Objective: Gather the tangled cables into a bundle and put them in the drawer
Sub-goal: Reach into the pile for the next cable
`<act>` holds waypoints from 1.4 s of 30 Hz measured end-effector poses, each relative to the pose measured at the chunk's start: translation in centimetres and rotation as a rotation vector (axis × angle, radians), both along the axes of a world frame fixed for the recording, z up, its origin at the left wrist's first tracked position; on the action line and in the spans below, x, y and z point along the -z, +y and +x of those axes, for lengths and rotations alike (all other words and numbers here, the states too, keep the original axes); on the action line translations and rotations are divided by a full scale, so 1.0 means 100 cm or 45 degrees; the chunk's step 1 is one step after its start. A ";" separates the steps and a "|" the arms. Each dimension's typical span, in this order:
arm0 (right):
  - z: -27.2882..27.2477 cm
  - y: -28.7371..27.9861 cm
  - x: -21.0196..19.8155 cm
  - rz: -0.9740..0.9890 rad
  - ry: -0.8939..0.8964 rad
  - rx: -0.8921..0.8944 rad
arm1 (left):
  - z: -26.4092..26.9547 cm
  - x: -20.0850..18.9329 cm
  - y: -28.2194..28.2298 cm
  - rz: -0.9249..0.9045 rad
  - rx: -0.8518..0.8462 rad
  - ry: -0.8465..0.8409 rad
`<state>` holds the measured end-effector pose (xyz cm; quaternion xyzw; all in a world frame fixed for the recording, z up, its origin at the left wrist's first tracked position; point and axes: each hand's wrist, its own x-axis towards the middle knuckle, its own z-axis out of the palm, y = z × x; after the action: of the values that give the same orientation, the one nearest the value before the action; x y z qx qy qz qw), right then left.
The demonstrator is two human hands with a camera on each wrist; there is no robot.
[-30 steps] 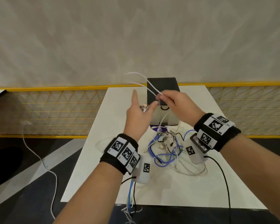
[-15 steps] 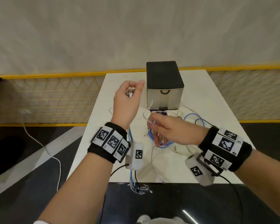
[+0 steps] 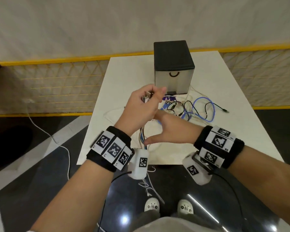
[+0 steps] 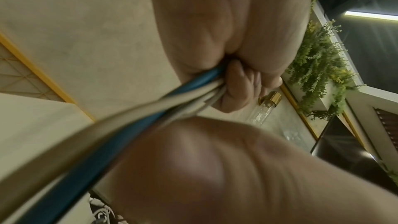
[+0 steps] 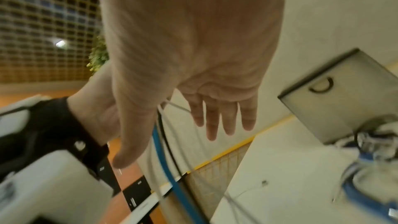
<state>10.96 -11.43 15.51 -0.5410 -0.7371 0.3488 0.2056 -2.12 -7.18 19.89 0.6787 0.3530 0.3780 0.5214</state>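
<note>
My left hand (image 3: 148, 97) is raised over the white table (image 3: 224, 131) and grips a bunch of cable ends (image 3: 147, 96). The left wrist view shows its fingers (image 4: 237, 91) curled round blue and white cables (image 4: 189, 91). These strands hang down from the fist (image 3: 141, 136). My right hand (image 3: 167, 129) is open just under the left one, thumb spread, beside the hanging strands; its fingers (image 5: 215, 117) are straight and hold nothing. The rest of the tangle (image 3: 194, 109), blue, black and white, lies in front of the drawer box (image 3: 173, 67), whose drawer is closed.
Some cable ends (image 3: 149, 185) dangle past the table's front edge above my shoes. A yellow mesh fence (image 3: 57, 84) runs behind the table. A white cord (image 3: 45, 131) lies on the dark floor at the left.
My right hand has let go of the white cable it pinched, opened, and moved under the left hand. The left hand still grips the cable ends. The view tilted down.
</note>
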 end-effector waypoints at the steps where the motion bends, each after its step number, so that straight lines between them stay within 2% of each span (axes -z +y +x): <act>1: -0.007 0.002 -0.001 -0.024 0.073 0.000 | 0.003 0.001 -0.002 0.004 0.011 -0.004; 3: -0.019 0.007 0.006 0.014 0.190 0.052 | 0.006 0.002 -0.005 -0.028 0.025 -0.035; 6: -0.029 0.011 0.019 0.161 0.225 0.156 | 0.005 0.000 -0.006 -0.032 0.023 -0.068; 9: -0.040 0.004 0.014 0.027 0.330 0.020 | -0.002 -0.007 -0.006 0.028 0.046 -0.086; 12: -0.048 -0.010 0.030 0.002 0.437 -0.025 | -0.015 -0.022 0.005 0.014 0.004 -0.231; 15: -0.040 -0.025 0.073 -0.129 0.276 -0.049 | -0.032 -0.038 0.021 0.007 -0.100 -0.372; 18: -0.027 -0.027 0.096 -0.313 0.100 -0.106 | -0.045 -0.038 0.026 -0.044 -0.167 -0.367; 21: -0.025 -0.011 0.080 -0.232 0.034 -0.166 | -0.049 -0.022 0.024 -0.109 -0.184 -0.301; 25: -0.044 0.022 0.030 -0.068 0.433 -0.054 | -0.038 -0.005 0.016 -0.169 -0.156 -0.228; 27: -0.062 0.028 0.014 -0.025 0.535 -0.080 | -0.033 -0.005 0.013 -0.147 -0.165 -0.215; 29: -0.076 0.023 0.021 -0.038 0.532 -0.158 | -0.039 -0.011 0.019 -0.132 -0.238 -0.308; 32: -0.072 0.011 0.069 -0.132 0.269 -0.303 | -0.062 -0.021 0.035 -0.122 -0.393 -0.432; 34: -0.058 0.013 0.093 -0.252 0.064 -0.394 | -0.076 -0.020 0.043 -0.131 -0.464 -0.426; 38: -0.031 0.047 0.094 -0.427 -0.494 -0.655 | -0.086 -0.003 0.050 -0.199 -0.522 -0.307; 39: -0.027 0.061 0.091 -0.427 -0.529 -0.627 | -0.087 0.003 0.052 -0.227 -0.535 -0.285; 42: -0.027 0.107 0.091 -0.301 -0.407 -0.370 | -0.087 0.019 0.063 -0.288 -0.578 -0.235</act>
<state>8.23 -0.71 6.42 -0.4979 -0.7844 0.3686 -0.0306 -10.85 -0.90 17.97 0.4822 0.4872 0.5036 0.5259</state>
